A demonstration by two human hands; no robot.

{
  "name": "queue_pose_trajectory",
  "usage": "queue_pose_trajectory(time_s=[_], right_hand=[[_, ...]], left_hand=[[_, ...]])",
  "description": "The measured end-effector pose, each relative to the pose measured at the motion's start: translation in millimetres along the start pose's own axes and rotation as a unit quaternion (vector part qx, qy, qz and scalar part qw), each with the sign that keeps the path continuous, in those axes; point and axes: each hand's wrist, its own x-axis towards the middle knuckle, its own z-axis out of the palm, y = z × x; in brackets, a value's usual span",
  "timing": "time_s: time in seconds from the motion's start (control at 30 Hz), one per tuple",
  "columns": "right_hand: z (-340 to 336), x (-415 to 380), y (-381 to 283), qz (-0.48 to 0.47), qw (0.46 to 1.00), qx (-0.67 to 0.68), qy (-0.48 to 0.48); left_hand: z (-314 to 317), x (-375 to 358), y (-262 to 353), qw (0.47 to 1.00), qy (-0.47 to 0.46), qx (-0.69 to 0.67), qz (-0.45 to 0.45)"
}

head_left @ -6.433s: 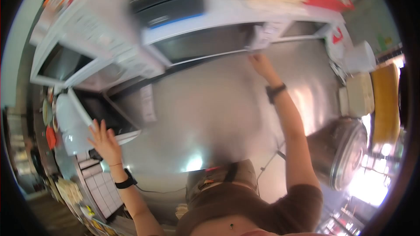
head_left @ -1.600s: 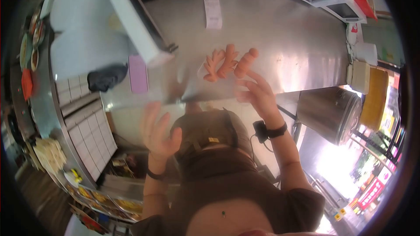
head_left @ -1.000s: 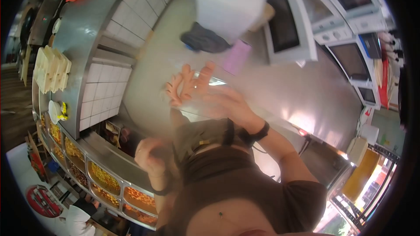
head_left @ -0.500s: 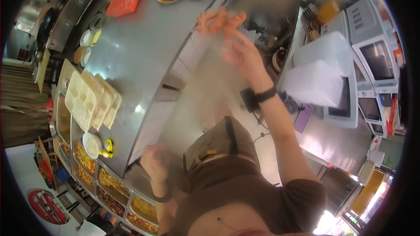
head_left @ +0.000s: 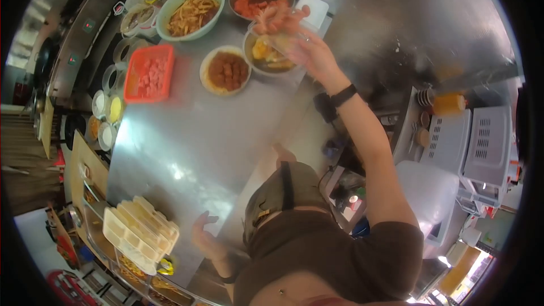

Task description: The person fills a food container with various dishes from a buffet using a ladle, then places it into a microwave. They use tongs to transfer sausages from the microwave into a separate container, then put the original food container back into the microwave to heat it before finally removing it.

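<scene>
Stack of trays: pale yellow plastic trays with little sections (head_left: pixel 140 232) sit piled at the low left edge of the shiny steel table (head_left: pixel 187 147).
Small cups: a few small round cups with white and yellow stuff (head_left: pixel 107 119) stand in a row on the left side of the table.
Red basket: a square orange-red plastic basket of pink cubes (head_left: pixel 148 73) is on the table, just right of the cups.
Big bowl: a large pale green bowl of yellow strips (head_left: pixel 190 11) is near the far edge, above the red basket.
Left hand: the left hand (head_left: pixel 205 239) hangs low by the near edge of the table, close to the stack of trays. Its fingers are spread and loose, and it holds nothing.
Brown bowl: a round white bowl of brown meatballs (head_left: pixel 226 71) sits to the right of the red basket.
Red sauce bowl: a round metal bowl of red food (head_left: pixel 259 1) is at the far edge.
Yellow bowl: a round metal bowl of yellow food (head_left: pixel 266 54) sits just under the right hand.
Right hand: the right hand (head_left: pixel 303 51) is stretched out over the yellow bowl. Its fingers are closed around a clear plastic bag of orange-pink sausages (head_left: pixel 277 20).
Sausages: they are up in the air, above the two metal bowls.
Microwaves: white microwave ovens (head_left: pixel 473 147) stand far right, well apart from the table.
</scene>
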Motion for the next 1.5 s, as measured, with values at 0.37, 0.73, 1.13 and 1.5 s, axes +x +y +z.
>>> queue_pose_trajectory(time_s=[0.37, 0.73, 1.13, 1.5], right_hand=[[-3, 175, 5, 0.112, 0.989, 0.044, 0.092], [-49, 221, 7, 0.140, 0.981, 0.130, -0.019], [22, -48, 7, 0.146, 0.989, -0.017, -0.024], [36, -116, 224, 0.210, 0.974, -0.066, -0.045]], left_hand=[[49, 110, 29, 0.997, 0.036, -0.016, -0.071], [57, 114, 36, 0.996, 0.032, -0.020, -0.081], [20, 69, 2, 0.994, -0.042, -0.097, 0.009], [-44, -24, -44, 0.982, -0.141, -0.115, 0.041]])
